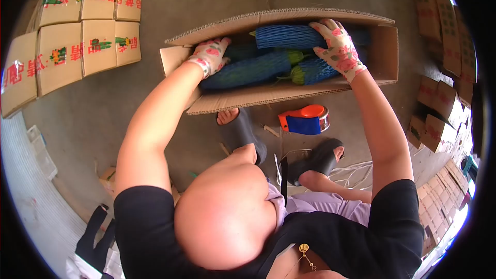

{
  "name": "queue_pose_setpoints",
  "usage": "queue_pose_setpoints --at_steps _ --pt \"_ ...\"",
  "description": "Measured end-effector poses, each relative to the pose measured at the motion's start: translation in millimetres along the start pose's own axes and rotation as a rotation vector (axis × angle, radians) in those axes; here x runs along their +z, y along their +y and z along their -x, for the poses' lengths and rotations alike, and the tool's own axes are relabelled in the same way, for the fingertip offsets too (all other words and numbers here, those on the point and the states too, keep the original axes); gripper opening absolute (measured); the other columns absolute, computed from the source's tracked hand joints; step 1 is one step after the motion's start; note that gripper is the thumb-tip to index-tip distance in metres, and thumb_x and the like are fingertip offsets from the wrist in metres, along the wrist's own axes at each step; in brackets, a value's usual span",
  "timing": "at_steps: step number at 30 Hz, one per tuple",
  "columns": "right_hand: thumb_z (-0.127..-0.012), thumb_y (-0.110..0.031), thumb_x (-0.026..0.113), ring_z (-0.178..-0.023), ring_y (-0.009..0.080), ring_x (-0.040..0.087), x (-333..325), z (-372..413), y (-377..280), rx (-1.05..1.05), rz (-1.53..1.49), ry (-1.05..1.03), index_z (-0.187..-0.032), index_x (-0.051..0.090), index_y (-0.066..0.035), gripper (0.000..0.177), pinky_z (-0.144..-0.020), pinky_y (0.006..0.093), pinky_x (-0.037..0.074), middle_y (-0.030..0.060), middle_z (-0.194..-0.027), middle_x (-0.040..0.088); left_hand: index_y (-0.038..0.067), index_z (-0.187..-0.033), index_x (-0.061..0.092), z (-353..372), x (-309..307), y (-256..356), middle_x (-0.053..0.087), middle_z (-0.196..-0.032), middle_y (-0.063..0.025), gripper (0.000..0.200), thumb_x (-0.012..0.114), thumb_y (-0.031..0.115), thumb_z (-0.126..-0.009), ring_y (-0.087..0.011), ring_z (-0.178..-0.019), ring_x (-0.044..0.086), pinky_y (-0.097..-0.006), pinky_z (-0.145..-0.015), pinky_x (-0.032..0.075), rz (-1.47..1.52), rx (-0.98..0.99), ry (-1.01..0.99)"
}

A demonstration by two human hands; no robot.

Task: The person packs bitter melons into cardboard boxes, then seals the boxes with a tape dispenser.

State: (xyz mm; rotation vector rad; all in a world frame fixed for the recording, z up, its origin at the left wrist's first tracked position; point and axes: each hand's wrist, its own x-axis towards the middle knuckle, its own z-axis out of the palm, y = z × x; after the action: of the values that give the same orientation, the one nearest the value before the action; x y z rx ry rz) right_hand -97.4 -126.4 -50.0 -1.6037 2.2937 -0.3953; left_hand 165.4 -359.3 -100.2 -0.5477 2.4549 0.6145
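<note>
A long cardboard box [268, 102] stands with its top flaps up, holding several long green vegetables in blue mesh sleeves. My right hand [338, 49], in a floral glove, grips the right end of the upper sleeved vegetable [287, 36], with thumb and fingers on either side of it. Inside the box's left end, my left hand [211, 57], in a matching glove, has its fingers apart over the ends of the vegetables. Below it lies a longer sleeved vegetable [248, 71]; a shorter sleeved one [312, 70] sits beneath my right hand.
An orange tape dispenser [305, 119] lies on the floor between the box and my feet. Stacked printed cartons [85, 26] stand at left; more cartons [439, 108] line the right side. White straps [351, 173] lie near my sandal. A person's dark-clothed legs [95, 232] show lower left.
</note>
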Motion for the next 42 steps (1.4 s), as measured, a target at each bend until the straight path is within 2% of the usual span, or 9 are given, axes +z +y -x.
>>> queue_pose_setpoints --at_steps 6,9,15,21,25,29,31,36,42 --pt "-0.077 -0.017 0.075 -0.112 0.0349 0.056 -2 -22 -23 -0.116 0.078 -0.14 -0.13 0.056 -0.012 0.057 -0.098 0.0436 0.047 0.0134 -0.121 0.058 0.012 -0.135 0.051 0 9 6 0.063 -0.119 -0.0177 0.048 0.061 0.025 -0.09 -0.0324 -0.109 0.063 -0.0445 -0.089 0.051 -0.297 -0.071 0.063" --pt "-0.081 -0.022 0.071 -0.112 0.0349 0.058 29 -36 -46 -0.27 0.133 -0.146 -0.126 0.056 -0.012 0.048 -0.094 0.0437 0.049 0.013 -0.117 0.06 0.008 -0.114 0.064 -4 38 -5 0.064 -0.115 -0.0174 0.029 0.06 0.023 -0.09 -0.0333 -0.107 0.064 -0.0461 -0.09 0.051 -0.534 -0.191 0.095" --pt "-0.08 -0.017 0.072 -0.109 0.0347 0.06 46 -54 -66 -0.213 0.175 -0.32 -0.121 0.056 -0.009 0.045 -0.094 0.0439 0.049 0.0129 -0.116 0.063 0.007 -0.098 0.068 61 -61 26 0.069 -0.101 -0.0136 0.026 0.058 0.031 -0.094 -0.03 -0.097 0.066 -0.0411 -0.084 0.052 -0.014 -0.265 0.087" --pt "-0.081 -0.018 0.069 -0.103 0.0336 0.063 68 -52 -58 -0.341 0.028 -0.007 -0.104 0.059 -0.006 0.028 -0.089 0.0432 0.051 0.0137 -0.107 0.065 0.01 -0.126 0.058 41 -22 45 0.059 -0.129 -0.0131 0.04 0.066 0.023 -0.089 -0.0327 -0.117 0.058 -0.042 -0.098 0.048 0.089 0.27 0.525" --pt "-0.08 -0.023 0.072 -0.099 0.0343 0.065 21 -42 -58 -0.201 0.18 -0.147 -0.104 0.062 -0.01 0.029 -0.083 0.0448 0.053 0.0127 -0.105 0.065 0.01 -0.136 0.052 21 -25 66 0.054 -0.132 -0.0151 0.053 0.068 0.026 -0.087 -0.0341 -0.121 0.053 -0.0431 -0.102 0.044 0.02 0.056 0.29" --pt "-0.082 -0.027 0.073 -0.097 0.0345 0.066 12 -22 -6 0.112 0.161 -0.2 -0.106 0.062 -0.009 0.031 -0.082 0.0444 0.054 0.0139 -0.101 0.068 0.009 -0.136 0.051 16 -8 66 0.053 -0.132 -0.0159 0.055 0.068 0.027 -0.087 -0.0346 -0.12 0.053 -0.0432 -0.102 0.044 -0.005 0.108 0.395" --pt "-0.084 -0.028 0.072 -0.098 0.0346 0.066 28 -28 4 0.036 0.134 -0.143 -0.11 0.062 -0.008 0.035 -0.084 0.0435 0.054 0.0155 -0.101 0.068 0.008 -0.136 0.051 18 -2 70 0.052 -0.132 -0.0158 0.059 0.07 0.03 -0.085 -0.0356 -0.121 0.052 -0.044 -0.103 0.043 0.051 0.24 0.594" --pt "-0.082 -0.023 0.073 -0.105 0.0356 0.063 18 -31 -13 0.084 0.026 -0.185 -0.121 0.059 -0.007 0.045 -0.089 0.0431 0.052 0.0173 -0.109 0.066 0.017 -0.147 0.039 18 17 83 0.035 -0.152 -0.0109 0.081 0.077 0.035 -0.077 -0.0335 -0.143 0.03 -0.0507 -0.118 0.022 -0.181 0.356 0.369" --pt "-0.074 -0.019 0.075 -0.112 0.0351 0.057 -32 14 -12 -0.069 0.257 -0.63 -0.125 0.058 -0.009 0.055 -0.094 0.0446 0.049 0.014 -0.12 0.057 0.011 -0.137 0.049 15 -4 100 0.044 -0.142 -0.0097 0.074 0.079 0.031 -0.072 -0.0309 -0.131 0.041 -0.0442 -0.11 0.034 -0.222 0.304 0.267"
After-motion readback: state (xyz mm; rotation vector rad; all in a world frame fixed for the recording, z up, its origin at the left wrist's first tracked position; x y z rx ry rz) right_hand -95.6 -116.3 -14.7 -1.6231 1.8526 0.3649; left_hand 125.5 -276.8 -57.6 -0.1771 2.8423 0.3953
